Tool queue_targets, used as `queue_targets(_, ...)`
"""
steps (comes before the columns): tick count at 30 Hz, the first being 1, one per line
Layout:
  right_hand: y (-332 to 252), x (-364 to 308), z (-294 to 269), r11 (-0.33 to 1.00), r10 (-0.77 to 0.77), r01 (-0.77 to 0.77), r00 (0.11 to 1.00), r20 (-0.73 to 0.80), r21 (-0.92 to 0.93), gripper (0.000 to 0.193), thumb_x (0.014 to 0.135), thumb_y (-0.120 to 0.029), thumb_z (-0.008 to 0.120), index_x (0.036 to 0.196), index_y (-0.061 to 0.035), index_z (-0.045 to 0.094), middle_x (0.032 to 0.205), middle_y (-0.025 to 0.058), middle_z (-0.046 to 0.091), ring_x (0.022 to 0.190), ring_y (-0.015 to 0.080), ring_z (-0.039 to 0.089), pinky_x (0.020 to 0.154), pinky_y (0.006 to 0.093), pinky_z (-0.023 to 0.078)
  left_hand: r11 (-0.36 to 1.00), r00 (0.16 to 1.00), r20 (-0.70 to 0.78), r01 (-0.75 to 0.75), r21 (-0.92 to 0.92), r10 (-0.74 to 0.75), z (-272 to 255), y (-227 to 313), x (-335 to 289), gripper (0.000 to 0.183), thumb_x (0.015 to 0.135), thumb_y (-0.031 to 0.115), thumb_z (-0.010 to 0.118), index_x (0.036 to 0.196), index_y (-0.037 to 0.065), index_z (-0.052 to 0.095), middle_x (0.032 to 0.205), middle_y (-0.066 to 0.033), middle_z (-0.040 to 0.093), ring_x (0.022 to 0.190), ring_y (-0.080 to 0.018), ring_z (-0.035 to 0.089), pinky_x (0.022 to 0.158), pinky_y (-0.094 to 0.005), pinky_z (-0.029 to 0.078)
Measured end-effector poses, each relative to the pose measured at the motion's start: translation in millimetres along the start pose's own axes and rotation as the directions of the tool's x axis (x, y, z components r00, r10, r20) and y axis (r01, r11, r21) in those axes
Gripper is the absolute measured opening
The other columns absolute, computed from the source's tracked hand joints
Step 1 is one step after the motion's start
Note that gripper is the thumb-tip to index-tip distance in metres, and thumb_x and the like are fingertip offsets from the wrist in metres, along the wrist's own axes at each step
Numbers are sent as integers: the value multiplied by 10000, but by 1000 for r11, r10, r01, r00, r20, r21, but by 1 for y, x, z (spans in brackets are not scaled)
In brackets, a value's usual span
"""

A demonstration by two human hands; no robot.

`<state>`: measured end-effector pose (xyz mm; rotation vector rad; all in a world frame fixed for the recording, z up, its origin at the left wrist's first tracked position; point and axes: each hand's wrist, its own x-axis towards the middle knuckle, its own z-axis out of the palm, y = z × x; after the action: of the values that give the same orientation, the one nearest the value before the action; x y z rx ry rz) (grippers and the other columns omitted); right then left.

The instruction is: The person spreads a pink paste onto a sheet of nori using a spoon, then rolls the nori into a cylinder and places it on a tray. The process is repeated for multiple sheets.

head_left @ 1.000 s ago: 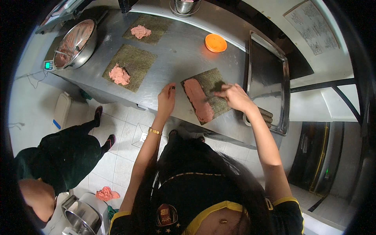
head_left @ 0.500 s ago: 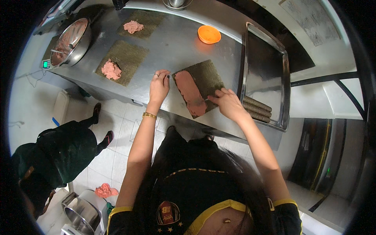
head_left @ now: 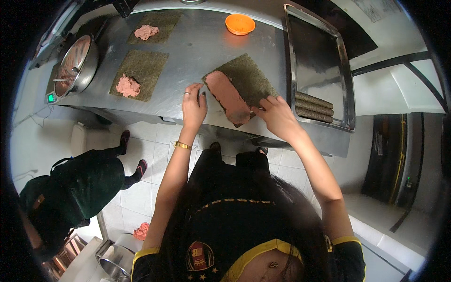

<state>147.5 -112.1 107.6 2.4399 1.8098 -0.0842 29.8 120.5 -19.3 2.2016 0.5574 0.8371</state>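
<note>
On the steel counter (head_left: 197, 42), a tray (head_left: 319, 28) sits to the right with three finished rolls (head_left: 314, 107) at its near end. Nearest the person lies a seaweed sheet (head_left: 251, 80), a strip of pink paste (head_left: 228, 96) spread along its left part. Two more sheets (head_left: 145, 66) with paste lumps lie further left, beside a pan (head_left: 75, 63). An orange bowl (head_left: 240, 23) stands at the back. Left hand (head_left: 193, 105) rests fingers loosely curled at the sheet's near-left corner; right hand (head_left: 277, 115) pinches the near-right edge. Thin and dry, the sheet could likely crack or tear if lifted unevenly, and paste may squeeze out the side near the counter's edge.
</note>
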Motion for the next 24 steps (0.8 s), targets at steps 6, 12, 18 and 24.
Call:
queue_targets(6,-10,-35,-14,943,221,-206,975,-30,262,429,761,20,562,1151,-102,691,935,105,593,881,292,597,754,390,484,990,997,81,27,-137,-16,-11,13,-29,291,843,-20,556,1128,15,601,1125,-171,595,985,-324,622,855,-386,503)
queue_targets(12,-38,-55,20,741,499,-397,865,-48,541,408,777,5,544,1155,-88,666,944,144,594,746,378,634,690,457,531,979,961,270,-7,-204,63,-22,33,-71,299,843,-31,548,1132,25,599,1112,-177,573,985,-342,600,857,-408,496)
queue_targets(18,-81,-54,34,751,548,-509,836,35,421,565,776,18,563,1316,-146,552,960,131,577,720,368,631,679,463,544,936,831,455,-351,-16,320,-22,42,-90,392,828,81,626,1219,82,601,1037,-93,592,948,-273,581,792,-386,451)
queue_targets(24,-105,-57,56,776,503,-508,856,121,374,702,744,-61,581,1425,-85,414,1049,157,543,640,355,649,617,481,553,881,752,536,-472,32,383,-15,40,-92,473,852,165,636,1312,85,556,1011,-81,596,946,-241,574,776,-364,431)
